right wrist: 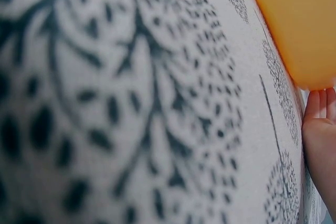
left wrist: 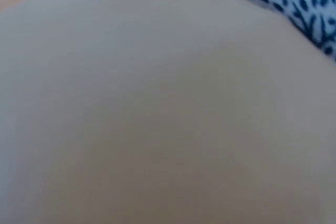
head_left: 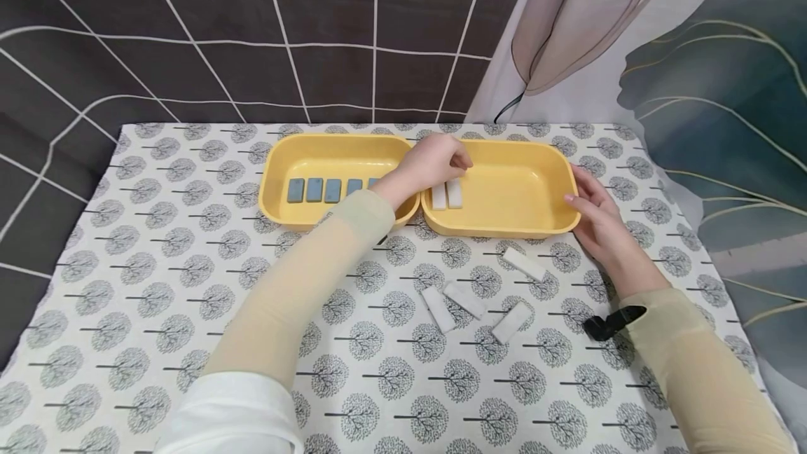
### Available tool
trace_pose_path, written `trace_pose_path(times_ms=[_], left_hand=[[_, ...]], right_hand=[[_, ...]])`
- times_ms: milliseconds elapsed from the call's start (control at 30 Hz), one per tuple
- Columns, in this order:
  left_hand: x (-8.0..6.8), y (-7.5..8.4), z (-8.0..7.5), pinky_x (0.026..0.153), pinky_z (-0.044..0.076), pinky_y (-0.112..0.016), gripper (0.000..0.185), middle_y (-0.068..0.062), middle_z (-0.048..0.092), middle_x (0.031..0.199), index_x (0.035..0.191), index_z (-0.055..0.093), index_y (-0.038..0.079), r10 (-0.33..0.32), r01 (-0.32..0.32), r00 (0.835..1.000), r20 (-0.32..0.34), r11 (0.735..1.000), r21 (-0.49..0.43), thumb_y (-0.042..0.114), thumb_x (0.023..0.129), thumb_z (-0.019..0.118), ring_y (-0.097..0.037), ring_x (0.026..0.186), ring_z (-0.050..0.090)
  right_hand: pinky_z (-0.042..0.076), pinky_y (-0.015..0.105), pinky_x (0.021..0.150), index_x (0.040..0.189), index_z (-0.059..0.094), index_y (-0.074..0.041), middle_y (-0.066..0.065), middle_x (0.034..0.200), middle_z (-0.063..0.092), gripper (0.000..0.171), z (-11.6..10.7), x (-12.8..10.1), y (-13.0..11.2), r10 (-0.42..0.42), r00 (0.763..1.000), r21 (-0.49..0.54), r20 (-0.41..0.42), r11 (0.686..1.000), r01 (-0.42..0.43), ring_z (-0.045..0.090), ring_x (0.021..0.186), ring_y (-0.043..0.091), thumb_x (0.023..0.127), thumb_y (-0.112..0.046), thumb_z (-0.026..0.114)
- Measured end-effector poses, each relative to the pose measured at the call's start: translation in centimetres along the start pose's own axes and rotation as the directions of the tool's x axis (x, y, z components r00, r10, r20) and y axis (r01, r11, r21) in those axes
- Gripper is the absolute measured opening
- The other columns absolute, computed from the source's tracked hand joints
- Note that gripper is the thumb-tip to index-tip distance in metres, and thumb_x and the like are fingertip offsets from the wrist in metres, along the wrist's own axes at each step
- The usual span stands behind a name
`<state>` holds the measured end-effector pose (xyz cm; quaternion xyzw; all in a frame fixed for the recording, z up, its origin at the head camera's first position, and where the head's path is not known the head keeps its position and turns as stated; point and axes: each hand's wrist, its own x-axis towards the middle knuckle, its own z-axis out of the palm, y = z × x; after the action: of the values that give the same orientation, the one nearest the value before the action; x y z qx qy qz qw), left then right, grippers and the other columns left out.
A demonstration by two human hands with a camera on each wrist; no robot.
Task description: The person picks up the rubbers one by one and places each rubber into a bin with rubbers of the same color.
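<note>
My left hand [head_left: 435, 160] reaches over the left end of the right-hand yellow bin [head_left: 504, 231], fingers bent, above two white blocks [head_left: 438, 196] lying side by side inside. Its fingertips are partly hidden, so I cannot tell whether they pinch a block. At the other end of that bin, my right hand [head_left: 595, 219] rests against the wall, with the thumb at the rim. In the right wrist view, the straight fingers of the right hand [right wrist: 321, 124] touch the yellow bin [right wrist: 304, 30]. The left wrist view shows mostly blurred sleeve [left wrist: 157, 108].
Another yellow bin [head_left: 271, 212] adjoins on the left, holding a row of several blue-grey blocks [head_left: 314, 190], partly covered by the left forearm. Several white blocks [head_left: 465, 300] lie loose on the tree-print tablecloth [head_left: 189, 265] in front. A dark tiled backdrop [head_left: 221, 5] hangs behind.
</note>
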<state>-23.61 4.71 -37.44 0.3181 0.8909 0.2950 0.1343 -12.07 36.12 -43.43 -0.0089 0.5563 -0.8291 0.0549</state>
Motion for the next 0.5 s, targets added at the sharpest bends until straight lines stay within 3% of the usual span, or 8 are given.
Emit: trace_pose_path(times_ms=[200,500], left_hand=[[-0.3,0.0,-0.4,0.099,0.06,-0.023,0.018,-0.01,0.08,0.117,0.116,0.079,0.003,0.0,-0.002,1.0,-0.012,0.987,-0.158,0.006,0.099,0.074,-0.019,0.109,0.075],[-1.3,0.3,-1.0,0.091,0.061,-0.018,0.018,-0.012,0.081,0.114,0.114,0.079,0.001,-0.012,0.006,1.0,-0.019,0.956,-0.294,0.004,0.096,0.076,-0.021,0.105,0.077]], right_hand=[[0.053,0.018,0.111,0.159,0.043,-0.012,-0.004,0.153,0.052,0.06,0.0,-0.1,0.0,0.008,1.0,0.009,-0.001,1.0,-0.008,0.059,0.133,0.008,0.105,0.013,0.046],[0.053,0.018,0.111,0.159,0.045,-0.013,-0.003,0.154,0.051,0.06,0.2,-0.2,-0.1,0.012,1.0,0.019,-0.003,1.0,-0.012,0.058,0.134,0.008,0.105,0.013,0.046]])
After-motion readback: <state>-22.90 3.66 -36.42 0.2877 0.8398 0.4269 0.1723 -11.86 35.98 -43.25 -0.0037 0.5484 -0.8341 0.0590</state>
